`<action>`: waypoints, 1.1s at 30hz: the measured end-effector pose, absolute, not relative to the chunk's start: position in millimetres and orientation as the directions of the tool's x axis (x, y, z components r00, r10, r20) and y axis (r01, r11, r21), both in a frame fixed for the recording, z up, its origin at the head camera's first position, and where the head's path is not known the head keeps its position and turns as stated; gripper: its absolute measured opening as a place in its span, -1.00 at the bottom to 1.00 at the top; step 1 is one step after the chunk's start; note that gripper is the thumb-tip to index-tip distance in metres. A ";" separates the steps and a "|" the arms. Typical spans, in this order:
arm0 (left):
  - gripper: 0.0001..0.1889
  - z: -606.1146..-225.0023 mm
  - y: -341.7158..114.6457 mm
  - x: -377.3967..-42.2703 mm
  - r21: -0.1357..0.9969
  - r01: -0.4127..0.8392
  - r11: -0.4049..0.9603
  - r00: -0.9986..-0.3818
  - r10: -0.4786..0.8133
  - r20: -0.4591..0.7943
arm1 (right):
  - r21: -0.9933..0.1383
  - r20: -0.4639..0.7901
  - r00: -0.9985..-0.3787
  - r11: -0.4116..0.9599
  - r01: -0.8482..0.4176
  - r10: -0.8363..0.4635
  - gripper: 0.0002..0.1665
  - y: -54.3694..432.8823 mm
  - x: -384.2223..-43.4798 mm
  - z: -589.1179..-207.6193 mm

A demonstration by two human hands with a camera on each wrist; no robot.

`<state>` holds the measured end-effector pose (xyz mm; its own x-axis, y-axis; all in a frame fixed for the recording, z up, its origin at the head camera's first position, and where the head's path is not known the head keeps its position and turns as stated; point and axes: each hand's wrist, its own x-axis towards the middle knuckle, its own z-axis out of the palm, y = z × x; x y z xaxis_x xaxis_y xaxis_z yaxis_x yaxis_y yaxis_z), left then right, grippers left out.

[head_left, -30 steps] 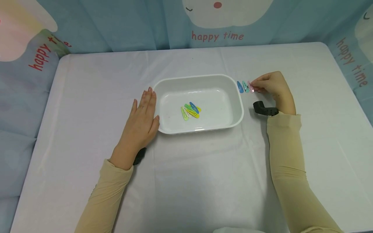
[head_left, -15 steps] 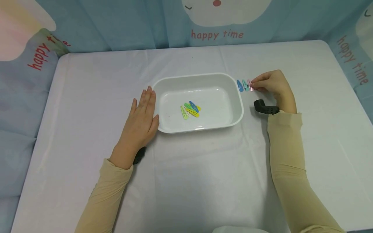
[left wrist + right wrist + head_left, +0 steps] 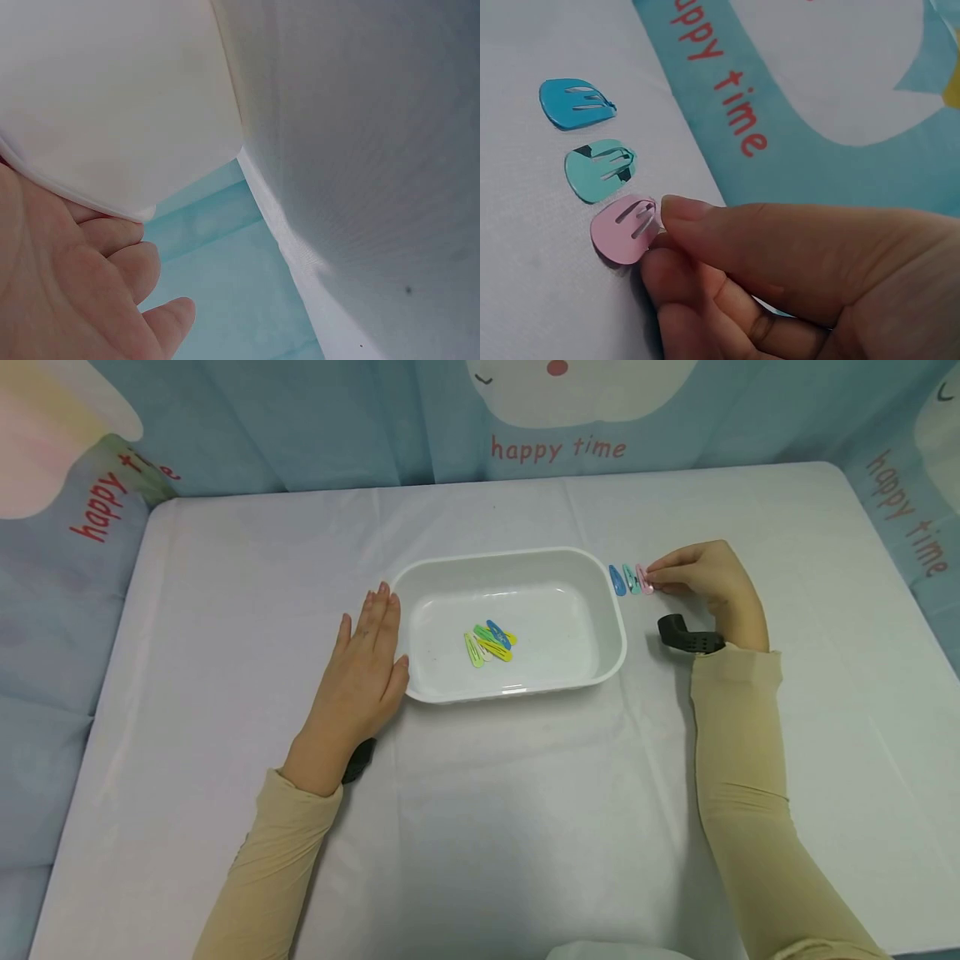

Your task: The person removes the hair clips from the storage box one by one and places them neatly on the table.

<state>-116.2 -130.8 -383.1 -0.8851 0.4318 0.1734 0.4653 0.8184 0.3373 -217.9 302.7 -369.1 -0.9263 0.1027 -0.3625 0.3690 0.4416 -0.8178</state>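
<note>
A pink hair snap clip stands at the thumb and index fingertips of my right hand, which pinch its narrow end close over the cloth. Beside it, a mint-green clip with dark patches and a blue clip lie in a row right of the white tray. My left hand rests along the tray's left rim, fingers straight in the head view; its palm and fingertips show under the rim in the left wrist view. Inside the tray lies a small pile of yellow, green and blue hair clips.
A white cloth covers the table. Light blue curtains with printed letters hang along its back and sides. Black wrist devices sit on both wrists. A pale rounded thing shows at the bottom edge.
My right wrist has shifted slightly to the right while the fingertips stay at the pink clip. The left hand, the tray and the pile inside it hold their places.
</note>
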 end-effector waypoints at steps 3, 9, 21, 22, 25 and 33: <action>-0.35 -383.8 -130.8 -116.5 0.337 0.468 0.817 -0.884 0.432 0.180 | -0.833 -0.375 -0.921 0.398 0.383 0.103 -0.85 303.4 -217.7 -369.1; -0.35 -384.0 -131.0 -116.5 0.337 0.468 0.817 -0.884 0.430 0.184 | -0.870 -0.377 -0.922 0.307 0.385 0.087 -0.81 303.5 -217.8 -368.0; -0.35 -383.4 -130.7 -116.5 0.342 0.467 0.816 -0.884 0.429 0.184 | -0.906 -0.372 -0.926 0.192 0.377 0.062 -0.82 306.7 -217.1 -367.4; -0.35 -383.4 -130.9 -116.5 0.340 0.466 0.817 -0.885 0.429 0.182 | -0.909 -0.368 -0.928 0.186 0.373 0.061 -0.81 306.9 -216.9 -367.2; -0.35 -383.3 -131.1 -116.5 0.339 0.464 0.818 -0.886 0.428 0.179 | -0.914 -0.361 -0.931 0.176 0.366 0.062 -0.81 306.8 -216.5 -366.7; -0.35 -382.9 -130.7 -116.6 0.340 0.463 0.818 -0.886 0.428 0.178 | -0.933 -0.332 -0.942 0.130 0.336 0.053 -0.84 303.9 -215.8 -361.7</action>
